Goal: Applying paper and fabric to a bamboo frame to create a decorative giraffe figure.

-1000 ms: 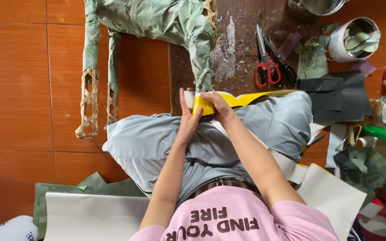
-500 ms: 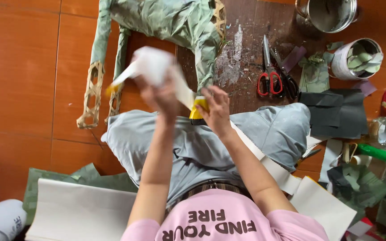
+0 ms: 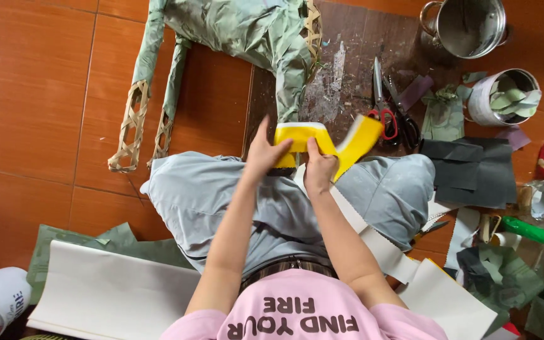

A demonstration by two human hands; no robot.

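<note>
I sit cross-legged on an orange tiled floor in grey trousers [image 3: 221, 201]. Both hands meet over my knees on a yellow paper strip [image 3: 354, 143] with a white underside. My left hand [image 3: 264, 151] grips the strip's folded left part. My right hand [image 3: 319, 169] pinches it near the middle, and the free right end curls up toward the scissors. A long white zigzag-edged paper band [image 3: 379, 242] runs down across my right thigh.
A bamboo frame covered in green paper [image 3: 234, 31] lies ahead, partly on a dark board [image 3: 347, 56]. Red-handled scissors [image 3: 382, 107], black scissors [image 3: 405, 119], a metal pot [image 3: 467, 25], a white cup of green scraps [image 3: 505, 97] and dark grey sheets [image 3: 473, 167] lie to the right. White sheets [image 3: 108, 293] are beside my left hip.
Half a second ago my left hand was raised high with the strip's white side up. It has dropped back to the knees, and the yellow strip now stretches right between both hands.
</note>
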